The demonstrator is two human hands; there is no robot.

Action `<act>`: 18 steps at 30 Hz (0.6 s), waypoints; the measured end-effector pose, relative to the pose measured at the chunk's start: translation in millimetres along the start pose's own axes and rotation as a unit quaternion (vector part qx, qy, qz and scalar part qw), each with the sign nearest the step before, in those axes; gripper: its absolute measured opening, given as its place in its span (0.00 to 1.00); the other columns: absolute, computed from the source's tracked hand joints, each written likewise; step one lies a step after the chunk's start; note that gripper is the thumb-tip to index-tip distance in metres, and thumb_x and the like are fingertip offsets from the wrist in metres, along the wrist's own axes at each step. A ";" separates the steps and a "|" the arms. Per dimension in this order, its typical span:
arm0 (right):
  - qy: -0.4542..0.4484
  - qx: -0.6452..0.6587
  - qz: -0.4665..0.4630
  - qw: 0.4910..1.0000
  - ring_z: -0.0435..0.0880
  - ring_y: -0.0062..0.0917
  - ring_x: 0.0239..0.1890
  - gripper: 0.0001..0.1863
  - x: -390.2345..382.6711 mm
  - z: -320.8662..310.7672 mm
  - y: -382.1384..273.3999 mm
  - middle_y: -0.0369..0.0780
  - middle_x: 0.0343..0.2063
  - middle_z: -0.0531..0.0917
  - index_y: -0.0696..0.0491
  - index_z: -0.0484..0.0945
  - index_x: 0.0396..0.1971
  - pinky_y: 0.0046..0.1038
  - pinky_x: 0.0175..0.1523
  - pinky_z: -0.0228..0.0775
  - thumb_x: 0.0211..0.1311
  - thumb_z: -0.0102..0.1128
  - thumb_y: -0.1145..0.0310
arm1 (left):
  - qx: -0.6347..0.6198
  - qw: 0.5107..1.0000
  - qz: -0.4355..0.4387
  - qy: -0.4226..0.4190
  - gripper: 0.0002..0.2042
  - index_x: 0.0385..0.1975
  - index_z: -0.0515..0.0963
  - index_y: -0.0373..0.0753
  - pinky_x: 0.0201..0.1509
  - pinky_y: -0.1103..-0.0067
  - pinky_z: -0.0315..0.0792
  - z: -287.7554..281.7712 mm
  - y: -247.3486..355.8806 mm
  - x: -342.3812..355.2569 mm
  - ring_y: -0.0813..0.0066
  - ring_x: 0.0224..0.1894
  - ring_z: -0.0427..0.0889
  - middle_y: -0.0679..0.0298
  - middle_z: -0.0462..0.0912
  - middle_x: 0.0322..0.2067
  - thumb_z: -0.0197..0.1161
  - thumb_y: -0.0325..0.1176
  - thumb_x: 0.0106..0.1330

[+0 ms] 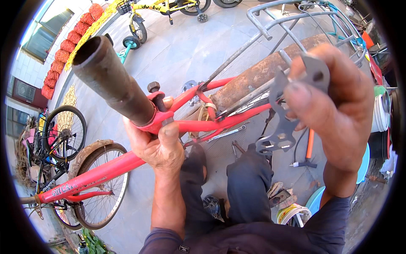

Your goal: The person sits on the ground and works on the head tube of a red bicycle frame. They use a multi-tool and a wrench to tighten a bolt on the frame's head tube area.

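Observation:
My left hand (158,146) is wrapped round the red bicycle frame (95,172), just below its clamp. From that clamp a rusty, hollow metal tube (122,86) sticks up and to the left. A dark hex-headed bolt (157,96) passes through the clamp lugs, its head raised, and my left thumb lies by its lower end. Raised at the right, my right hand (342,101) pinches a flat grey multi-hole wrench (282,129) between thumb and fingers. The wrench is close to the camera, apart from the bolt.
A grey metal rack (292,31) and a rusty mudguard (258,76) extend to the upper right. On the paving lie a combination wrench (227,133) and an orange-handled tool (310,144). Buckets (294,213) stand at right; other bicycles (63,133) stand left and a yellow one (156,7) at the back.

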State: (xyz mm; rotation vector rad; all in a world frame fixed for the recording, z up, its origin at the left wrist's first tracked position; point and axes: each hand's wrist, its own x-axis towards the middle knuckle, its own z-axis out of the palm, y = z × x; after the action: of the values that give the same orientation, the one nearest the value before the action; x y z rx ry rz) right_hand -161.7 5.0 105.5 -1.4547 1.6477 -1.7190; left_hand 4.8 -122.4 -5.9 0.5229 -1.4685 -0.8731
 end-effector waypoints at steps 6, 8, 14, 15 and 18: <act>0.097 -0.088 0.133 0.982 0.73 0.13 0.23 0.08 -92.3 -37.5 53.4 0.34 0.22 0.75 0.59 0.74 0.31 0.14 0.25 0.63 0.51 0.60 0.74 | 0.094 0.991 0.100 -0.004 0.31 0.44 0.65 0.31 0.40 0.77 0.69 6.0 -7.3 7.4 0.67 0.34 0.78 0.54 0.77 0.30 0.55 0.57 0.57; 0.174 -0.052 0.235 0.955 0.73 0.14 0.21 0.08 -115.2 -41.5 86.3 0.35 0.22 0.76 0.60 0.74 0.31 0.15 0.25 0.63 0.51 0.61 0.74 | 0.100 0.989 0.108 -0.015 0.29 0.40 0.66 0.31 0.41 0.76 0.71 2.2 -6.1 11.0 0.65 0.35 0.78 0.52 0.78 0.30 0.57 0.56 0.56; 0.279 0.023 0.423 0.862 0.80 0.23 0.26 0.11 -206.7 -63.6 242.8 0.41 0.26 0.78 0.61 0.72 0.35 0.20 0.27 0.72 0.56 0.55 0.69 | 0.116 0.987 0.108 -0.020 0.29 0.37 0.69 0.31 0.43 0.75 0.73 5.7 -2.6 13.4 0.65 0.35 0.79 0.50 0.79 0.30 0.57 0.58 0.55; 0.289 0.033 0.451 0.844 0.80 0.24 0.26 0.12 -223.8 -62.3 265.7 0.41 0.27 0.78 0.61 0.72 0.36 0.21 0.29 0.73 0.56 0.55 0.69 | 0.120 0.985 0.123 -0.007 0.29 0.35 0.70 0.31 0.43 0.76 0.74 6.7 -4.8 13.6 0.66 0.34 0.79 0.51 0.79 0.30 0.56 0.59 0.55; 0.294 0.056 0.519 0.800 0.80 0.26 0.26 0.12 -251.9 -53.8 311.1 0.42 0.28 0.78 0.62 0.71 0.35 0.22 0.29 0.74 0.55 0.55 0.70 | 0.161 0.976 0.143 -0.017 0.30 0.36 0.71 0.32 0.40 0.78 0.76 3.1 -6.2 16.7 0.66 0.34 0.80 0.50 0.79 0.30 0.53 0.60 0.56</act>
State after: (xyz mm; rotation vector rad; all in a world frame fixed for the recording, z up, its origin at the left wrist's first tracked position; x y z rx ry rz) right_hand -222.2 155.2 -264.5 0.2091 1.9758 -1.5266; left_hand -1.2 -138.5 0.0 0.5191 -1.6781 -0.4206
